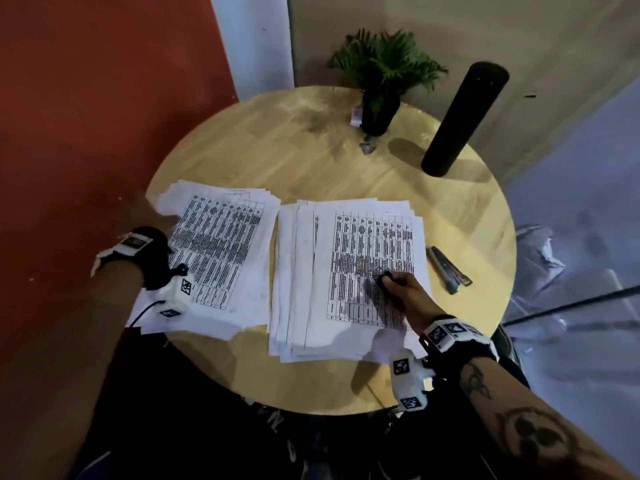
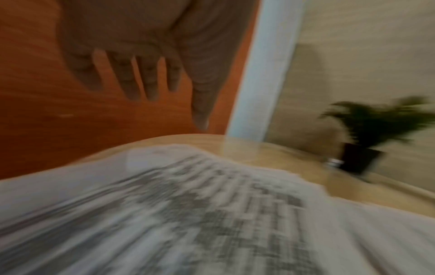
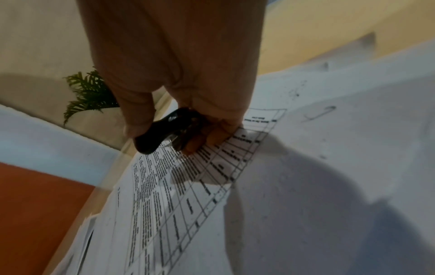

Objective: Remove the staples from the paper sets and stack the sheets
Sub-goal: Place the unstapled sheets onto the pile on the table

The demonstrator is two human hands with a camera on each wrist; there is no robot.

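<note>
Two piles of printed sheets lie on the round wooden table (image 1: 294, 150): a left pile (image 1: 214, 251) (image 2: 188, 214) and a taller, fanned right pile (image 1: 353, 271) (image 3: 306, 167). My right hand (image 1: 398, 285) (image 3: 179, 119) hovers low over the right pile's top sheet and pinches a small black staple remover (image 1: 383, 279) (image 3: 162, 132) between thumb and fingers. My left hand (image 1: 149, 209) (image 2: 150, 89) is blurred at the far left corner of the left pile. Its fingers are straight and spread above the paper and hold nothing.
A grey stapler (image 1: 448, 270) lies on the table right of the right pile. At the back stand a potted plant (image 1: 381, 81) and a tall black cylinder (image 1: 464, 119), with small scraps (image 1: 367, 147) by the pot. A red wall (image 1: 86, 98) is close on the left.
</note>
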